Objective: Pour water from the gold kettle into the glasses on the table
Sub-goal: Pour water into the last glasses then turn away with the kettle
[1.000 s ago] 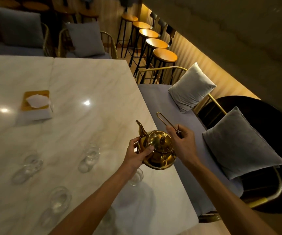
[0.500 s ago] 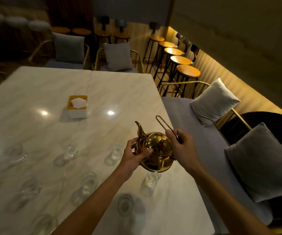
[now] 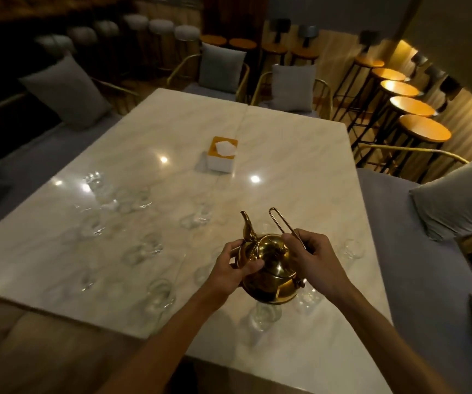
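The gold kettle (image 3: 271,268) hangs above the near right part of the white marble table (image 3: 286,155), upright, spout pointing away and left. My left hand (image 3: 233,265) cups its left side, thumb on the lid. My right hand (image 3: 313,257) grips the thin wire handle, which sticks up behind the lid. Several clear glasses stand on the table: one just below the kettle (image 3: 263,317), one at its right (image 3: 310,297), one near the right edge (image 3: 351,248), and others to the left (image 3: 158,294), blurred.
A white tissue box with an orange top (image 3: 222,155) sits mid-table. Grey cushioned benches with pillows (image 3: 456,194) flank the table right and left. Chairs stand at the far end, and wooden bar stools (image 3: 425,132) line the right wall.
The view has swung left and back, bringing the whole table and more glasses into sight. Both hands keep the same hold on the kettle, which stays upright.
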### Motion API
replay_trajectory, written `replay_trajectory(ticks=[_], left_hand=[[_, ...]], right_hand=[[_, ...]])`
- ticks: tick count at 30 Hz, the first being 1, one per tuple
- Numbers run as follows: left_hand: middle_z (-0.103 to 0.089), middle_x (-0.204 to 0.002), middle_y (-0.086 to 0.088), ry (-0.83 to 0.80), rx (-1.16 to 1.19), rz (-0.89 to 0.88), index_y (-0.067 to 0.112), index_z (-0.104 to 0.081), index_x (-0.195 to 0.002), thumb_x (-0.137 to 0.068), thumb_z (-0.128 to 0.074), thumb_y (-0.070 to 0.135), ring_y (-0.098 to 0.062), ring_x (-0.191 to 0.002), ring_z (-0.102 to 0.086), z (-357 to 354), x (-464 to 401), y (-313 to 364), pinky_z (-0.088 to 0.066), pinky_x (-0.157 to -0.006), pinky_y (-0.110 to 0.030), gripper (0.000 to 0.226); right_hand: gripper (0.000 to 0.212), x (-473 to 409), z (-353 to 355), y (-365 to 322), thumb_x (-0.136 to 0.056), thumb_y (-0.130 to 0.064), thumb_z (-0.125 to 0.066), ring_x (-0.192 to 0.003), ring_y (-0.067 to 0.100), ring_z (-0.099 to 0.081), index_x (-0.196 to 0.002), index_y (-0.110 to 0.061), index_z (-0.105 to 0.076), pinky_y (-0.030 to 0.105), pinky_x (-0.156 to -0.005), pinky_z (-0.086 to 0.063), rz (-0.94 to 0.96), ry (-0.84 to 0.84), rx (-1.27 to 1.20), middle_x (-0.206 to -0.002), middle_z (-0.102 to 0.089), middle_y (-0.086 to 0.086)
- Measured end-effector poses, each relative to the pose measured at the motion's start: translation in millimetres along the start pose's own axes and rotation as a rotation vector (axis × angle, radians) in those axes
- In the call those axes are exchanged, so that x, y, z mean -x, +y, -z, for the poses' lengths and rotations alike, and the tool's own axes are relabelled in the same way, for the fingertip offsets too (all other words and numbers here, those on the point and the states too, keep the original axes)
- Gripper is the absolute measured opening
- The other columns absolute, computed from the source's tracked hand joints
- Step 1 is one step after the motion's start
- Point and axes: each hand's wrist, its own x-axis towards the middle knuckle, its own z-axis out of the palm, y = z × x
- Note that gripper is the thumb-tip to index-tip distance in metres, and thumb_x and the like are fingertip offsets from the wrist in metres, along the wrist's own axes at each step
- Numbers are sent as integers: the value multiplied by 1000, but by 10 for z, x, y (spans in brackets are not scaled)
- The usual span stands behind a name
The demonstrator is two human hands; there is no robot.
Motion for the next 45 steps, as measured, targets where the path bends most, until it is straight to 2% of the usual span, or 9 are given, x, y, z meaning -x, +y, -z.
replay_trajectory(ticks=[4, 8, 16, 20, 27, 31, 37, 42, 45], left_hand=[[-55, -137, 3, 40, 0, -3, 33, -49, -135, -70, -87, 37, -18, -116, -61, 541, 193, 30, -59, -92, -43, 74], [-55, -138, 1, 64, 68, -23, 28, -51, -135, -75, -84, 26, -17, -115, -63, 1182, 381, 160, -60, -83, -34, 68], [-59, -133, 1, 189, 171, -75, 33, -55, -128, -58, -91, 40, -22, -117, -64, 2597, 612, 485, -60, -85, -38, 79], [-57, -138, 0, 296, 148, -101, 30, -51, -137, -54, -93, 53, -26, -123, -61, 3193, 673, 561, -55, -98, -48, 96], [-59, -135, 0, 425, 157, -107, 28, -52, -137, -70, -87, 44, -22, -121, -61, 4053, 769, 641, -56, -98, -44, 77], [-58, -139, 1, 477, 129, -103, 32, -54, -137, -62, -88, 57, -25, -126, -58, 4601, 767, 653, -52, -102, -49, 86], [-67, -129, 2, 444, 50, -148, 29, -61, -132, -56, -89, 60, -24, -122, -62, 5433, 692, 977, -53, -101, -50, 86], [-67, -128, 6, 417, -37, -116, 35, -64, -124, -69, -83, 46, -20, -120, -62, 6078, 511, 1400, -59, -89, -36, 59], [-62, -134, 6, 436, -82, -106, 44, -63, -124, -60, -85, 64, -20, -124, -59, 6449, 357, 1545, -56, -97, -47, 71]], right_hand=[[42, -98, -576, -143, -99, -34, -57, -57, 15, -53, -67, -10, -69, 25, -61, -47, 7, -77, -40, -57, -53, 11], [49, -308, -1247, -325, -101, -33, -57, -49, 13, -44, -55, -17, -53, 22, -56, -40, 5, -136, -43, -50, -44, -2], [49, -809, -2653, -835, -102, -34, -56, -52, 11, -45, -60, -9, -54, 29, -63, -41, 62, -214, -14, -53, -45, -1], [47, -1003, -3238, -1053, -102, -36, -56, -49, 8, -41, -60, -17, -50, 24, -56, -38, 91, -223, -25, -51, -41, -5], [46, -1295, -4171, -1253, -102, -34, -56, -46, 7, -42, -61, -16, -51, 22, -52, -39, 70, -286, -93, -49, -42, -7], [45, -1496, -4700, -1324, -102, -36, -56, -46, 7, -44, -61, -17, -53, 25, -55, -40, 32, -311, -107, -50, -44, -7], [44, -1877, -5473, -1468, -103, -31, -55, -47, 2, -51, -61, -20, -55, 25, -58, -43, 32, -303, -138, -47, -51, -10], [41, -2290, -6059, -1637, -103, -32, -53, -56, 5, -58, -64, -21, -60, 24, -66, -51, 35, -256, -155, -53, -57, -9], [40, -2533, -6384, -1714, -103, -33, -53, -57, 4, -59, -64, -23, -60, 25, -66, -51, 21, -226, -155, -54, -58, -10]])
